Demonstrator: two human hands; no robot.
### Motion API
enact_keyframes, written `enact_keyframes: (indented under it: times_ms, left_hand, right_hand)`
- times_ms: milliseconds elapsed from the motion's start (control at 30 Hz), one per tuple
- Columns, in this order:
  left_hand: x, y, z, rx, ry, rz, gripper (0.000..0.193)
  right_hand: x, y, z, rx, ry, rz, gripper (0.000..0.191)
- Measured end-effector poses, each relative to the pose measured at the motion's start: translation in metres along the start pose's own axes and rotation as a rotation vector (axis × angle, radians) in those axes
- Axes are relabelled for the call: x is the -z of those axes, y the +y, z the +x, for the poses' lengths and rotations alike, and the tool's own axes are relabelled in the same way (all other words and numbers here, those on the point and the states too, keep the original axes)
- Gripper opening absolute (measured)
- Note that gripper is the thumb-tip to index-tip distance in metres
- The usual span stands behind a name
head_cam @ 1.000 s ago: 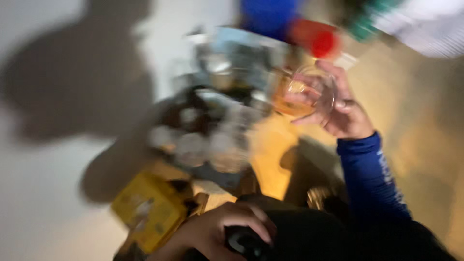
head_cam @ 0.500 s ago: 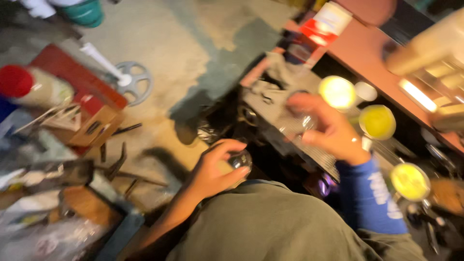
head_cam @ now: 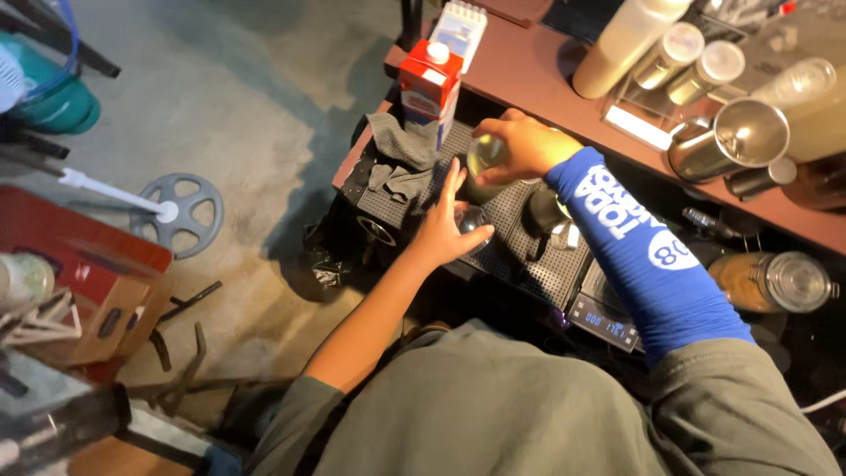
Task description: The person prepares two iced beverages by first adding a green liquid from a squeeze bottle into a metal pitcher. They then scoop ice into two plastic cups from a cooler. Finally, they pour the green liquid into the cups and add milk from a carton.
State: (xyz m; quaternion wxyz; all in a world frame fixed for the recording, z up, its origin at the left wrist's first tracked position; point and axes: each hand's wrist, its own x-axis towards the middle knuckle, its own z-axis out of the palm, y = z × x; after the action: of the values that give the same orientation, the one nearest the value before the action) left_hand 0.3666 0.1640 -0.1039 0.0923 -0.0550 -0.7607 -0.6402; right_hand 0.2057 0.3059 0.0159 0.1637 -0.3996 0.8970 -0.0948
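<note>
Concrete floor beside black perforated mat [head_cam: 520,256]; left hand [head_cam: 438,231] open on glass [head_cam: 476,222], right hand [head_cam: 520,145] gripping cup [head_cam: 485,159]

place: drinks stall — steel jug [head_cam: 738,137] | scale [head_cam: 604,323] | milk carton [head_cam: 429,88]

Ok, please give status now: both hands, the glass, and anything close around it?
Right hand grips pale glass over black perforated mat. Left hand rests on clear glass. Milk carton and grey cloth close beside.

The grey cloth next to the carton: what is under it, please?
The grey cloth lies on a black perforated mat. What the mat carries beneath the cloth's folds is covered.
</note>
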Motion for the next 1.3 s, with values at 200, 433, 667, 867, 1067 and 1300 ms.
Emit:
enact_keyframes:
  times_ms: [200,433,667,867,1067,1300]
  left_hand:
    - [0.019,-0.001,0.008,-0.01,-0.078,0.201,0.114]
    - [0.024,-0.005,0.008,-0.079,-0.134,0.639,0.111]
    - [0.036,0.001,0.021,-0.057,-0.16,0.704,0.114]
    - [0.064,-0.008,0.049,-0.044,-0.258,0.608,0.102]
    - [0.095,-0.042,0.024,0.157,-0.25,-0.119,0.09]
    - [0.025,-0.036,-0.053,1.013,-0.686,-0.501,0.065]
  right_hand:
    - [-0.014,-0.024,-0.012,0.038,0.208,0.057,0.077]
    - [-0.023,-0.04,-0.013,0.033,0.317,0.082,0.076]
    - [-0.034,-0.043,-0.004,-0.013,0.321,0.025,0.08]
    - [-0.034,-0.039,0.008,-0.043,0.273,0.011,0.084]
    - [-0.045,-0.065,-0.025,0.051,0.692,-0.255,0.08]
    - [-0.11,-0.083,-0.144,-0.146,-0.023,0.741,0.05]
